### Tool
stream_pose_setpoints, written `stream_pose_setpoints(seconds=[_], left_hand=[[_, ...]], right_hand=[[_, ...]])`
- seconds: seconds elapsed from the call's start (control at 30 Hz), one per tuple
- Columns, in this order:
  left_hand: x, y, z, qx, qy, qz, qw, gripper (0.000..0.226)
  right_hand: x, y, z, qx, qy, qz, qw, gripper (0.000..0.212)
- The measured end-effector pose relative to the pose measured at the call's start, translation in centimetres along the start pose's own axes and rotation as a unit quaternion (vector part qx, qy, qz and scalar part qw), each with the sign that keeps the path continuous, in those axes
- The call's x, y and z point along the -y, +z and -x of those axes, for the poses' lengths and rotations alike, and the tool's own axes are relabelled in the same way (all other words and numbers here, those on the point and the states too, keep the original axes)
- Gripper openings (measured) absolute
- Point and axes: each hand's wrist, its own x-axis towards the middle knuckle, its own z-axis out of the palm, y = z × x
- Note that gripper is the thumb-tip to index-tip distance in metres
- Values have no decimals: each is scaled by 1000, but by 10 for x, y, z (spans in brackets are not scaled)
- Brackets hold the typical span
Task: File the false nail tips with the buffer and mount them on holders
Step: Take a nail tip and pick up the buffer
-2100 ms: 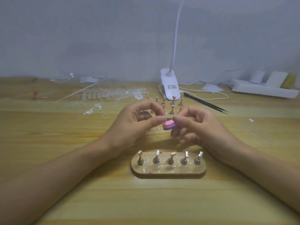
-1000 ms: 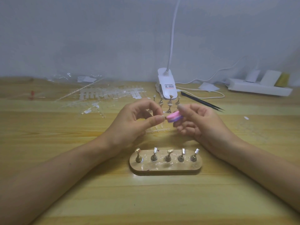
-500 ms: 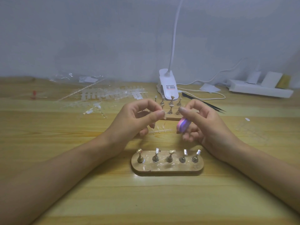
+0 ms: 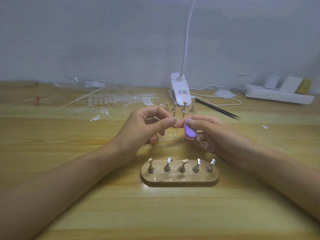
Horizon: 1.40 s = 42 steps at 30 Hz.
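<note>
I see left hand (image 4: 147, 126) pinching tiny nail tip (image 4: 174, 120), right hand (image 4: 211, 134) gripping pink-purple buffer (image 4: 190, 132) just beside it, above holder base (image 4: 180, 179).

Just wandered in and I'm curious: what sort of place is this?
Probably a home nail-art desk: a wooden stand of little metal holders, clear false nail tips strewn behind, and a pink buffer in the right hand.

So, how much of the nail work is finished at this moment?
No finished tip clearly shows on the five holders of the near wooden base. In hand: left hand pinches a clear tip; right hand holds the pink buffer. Left: many clear tips behind.
</note>
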Motion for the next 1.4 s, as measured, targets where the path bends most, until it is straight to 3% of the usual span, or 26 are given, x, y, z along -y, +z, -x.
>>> stream_pose_setpoints(seconds=[0.13,0.23,0.37,0.53,0.7,0.83,1.03,1.23,1.33,1.4], left_hand=[[0,0,-1,-6,-5,2,1000,14],[-1,1,0,4,4,-1,1000,12],[-3,2,2,14,19,-21,999,10],[-3,4,3,33,38,-44,998,11],[-3,4,3,13,59,-71,996,11],[-3,5,3,19,72,-104,992,10],[-4,6,4,22,79,-105,991,12],[-3,4,3,11,50,-33,998,12],[-5,6,2,40,69,-83,993,10],[-5,7,2,57,71,-104,990,14]], right_hand=[[-2,-2,-1,-4,-12,-8,1000,3],[-5,-6,-3,17,-24,-47,998,17],[-6,-7,-3,37,-30,-79,996,17],[-6,-7,-5,-25,-30,-152,988,27],[-6,-1,-1,22,-37,-64,997,22],[-6,-4,-4,-44,-29,-135,990,24],[-3,-9,-6,0,2,-109,994,15],[-4,-11,-5,18,14,-102,995,23],[-4,-5,-4,29,1,-86,996,16],[-5,-5,-5,-12,-12,-122,992,20]])
